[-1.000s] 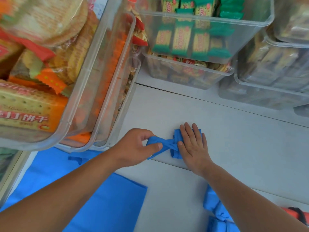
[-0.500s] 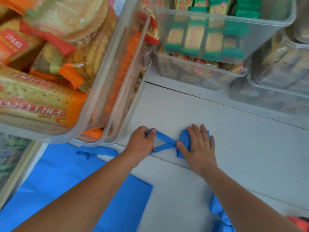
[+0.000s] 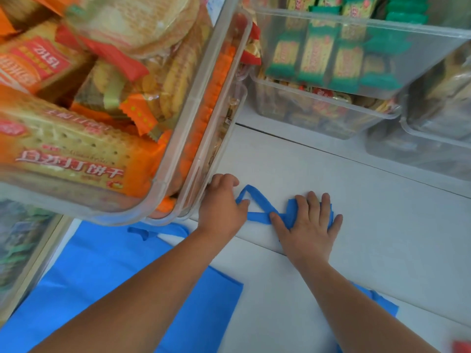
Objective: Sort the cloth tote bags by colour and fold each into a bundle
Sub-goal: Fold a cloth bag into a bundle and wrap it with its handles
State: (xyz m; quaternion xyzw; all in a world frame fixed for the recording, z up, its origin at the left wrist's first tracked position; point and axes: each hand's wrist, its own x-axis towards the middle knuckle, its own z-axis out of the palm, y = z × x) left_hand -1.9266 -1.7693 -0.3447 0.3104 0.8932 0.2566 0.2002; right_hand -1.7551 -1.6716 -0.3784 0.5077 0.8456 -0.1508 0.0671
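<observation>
A folded blue tote bundle (image 3: 291,208) lies on the white surface under my right hand (image 3: 311,225), which presses it flat with spread fingers. Its blue handle strap (image 3: 257,205) stretches left in a loop. My left hand (image 3: 221,205) pinches the end of that strap beside the clear bins. A second blue tote (image 3: 102,281) lies flat at the lower left, partly under my left forearm. More blue cloth (image 3: 382,301) shows beneath my right forearm.
Clear plastic bins of biscuit packs (image 3: 193,123) overhang at the left, close to my left hand. More snack bins (image 3: 356,72) line the back. A red item (image 3: 461,349) peeks in at the bottom right corner. The white surface (image 3: 382,225) extends to the right.
My left hand has pulled the blue strap further left, stretching it out from the bundle into a longer loop. My right hand stays pressed on the bundle.
</observation>
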